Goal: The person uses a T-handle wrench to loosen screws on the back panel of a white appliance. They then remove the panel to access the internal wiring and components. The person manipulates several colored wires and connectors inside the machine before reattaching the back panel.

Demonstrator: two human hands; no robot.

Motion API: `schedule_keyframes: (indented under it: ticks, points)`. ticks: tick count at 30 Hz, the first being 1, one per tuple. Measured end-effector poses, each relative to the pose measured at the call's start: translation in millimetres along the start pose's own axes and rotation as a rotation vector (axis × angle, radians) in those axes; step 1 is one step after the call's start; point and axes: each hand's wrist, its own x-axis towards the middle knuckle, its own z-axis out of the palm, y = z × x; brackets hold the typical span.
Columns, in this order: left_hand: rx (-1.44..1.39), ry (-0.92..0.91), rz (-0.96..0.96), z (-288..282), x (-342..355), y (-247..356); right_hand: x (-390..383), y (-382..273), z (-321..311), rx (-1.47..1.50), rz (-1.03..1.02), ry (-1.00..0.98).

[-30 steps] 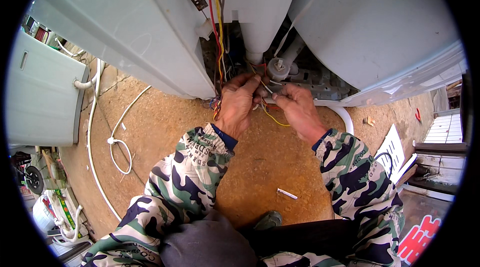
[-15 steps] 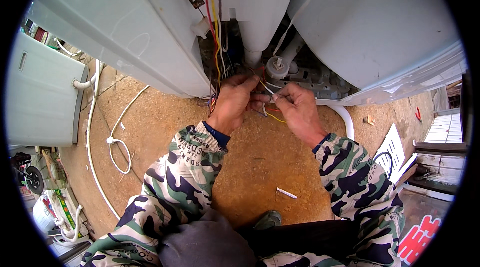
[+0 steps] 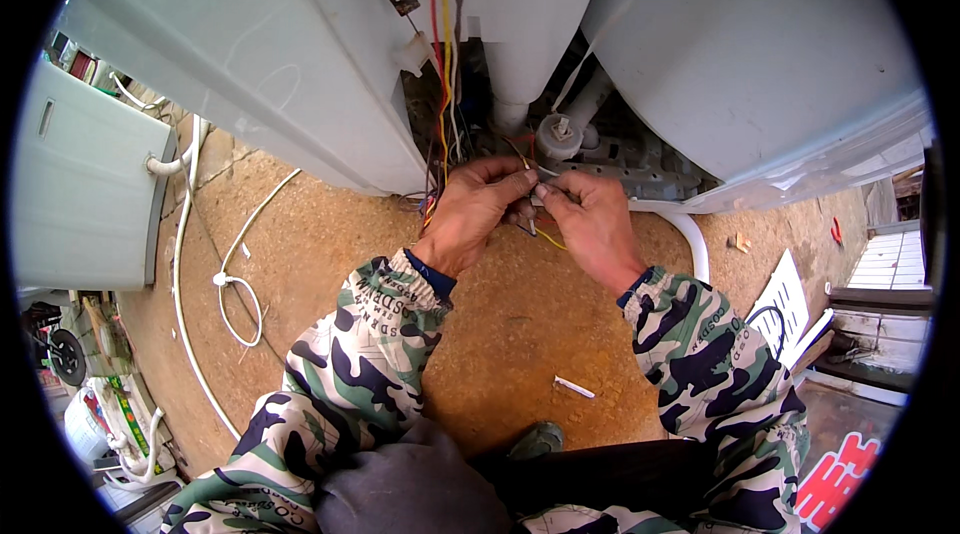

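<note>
My left hand [image 3: 470, 214] and my right hand [image 3: 597, 229] meet at the open lower part of a white machine, which looks like a washing machine [image 3: 330, 64]. Thumb and fingers of each pinch thin electrical wires, and their tips nearly touch. The exact joint between the wires is hidden by my fingers. A yellow wire [image 3: 547, 238] curves out below, between the hands. Red, yellow, white and grey wires [image 3: 446, 44] hang down from above, left of a pale drain pipe [image 3: 510, 84]. Just beyond my right hand sits a round white cap-like part [image 3: 560, 136].
A white hose [image 3: 690, 244] bends down at the right. Another long hose [image 3: 180, 304] and a tied cord [image 3: 243, 282] lie on the floor at left. Red-handled pliers [image 3: 836, 230] are at far right. A small white strip [image 3: 574, 387] lies before me. Another white appliance [image 3: 85, 174] stands left.
My fingertips have drawn closer together, the right hand shifting slightly left and the wires between them now mostly covered. The hanging wires appear a little further right as the view shifts.
</note>
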Motion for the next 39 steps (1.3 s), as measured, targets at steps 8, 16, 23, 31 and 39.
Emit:
schedule_keyframes:
  ticks: [8,16,23,31,39]
  points:
    - [0.075,0.064,-0.028,6,-3,5,-3,-7,1,-0.042,0.075,0.011]
    - [0.054,0.181,-0.031,12,4,-2,-4,4,11,0.075,0.026,0.058]
    - [0.101,0.224,0.080,16,11,-17,-6,12,12,0.057,-0.010,0.058]
    - [0.081,0.207,0.057,10,10,-16,10,-6,3,-0.157,0.119,-0.050]
    - [0.319,0.211,0.228,10,1,-1,23,-1,-5,-0.272,0.050,-0.068]
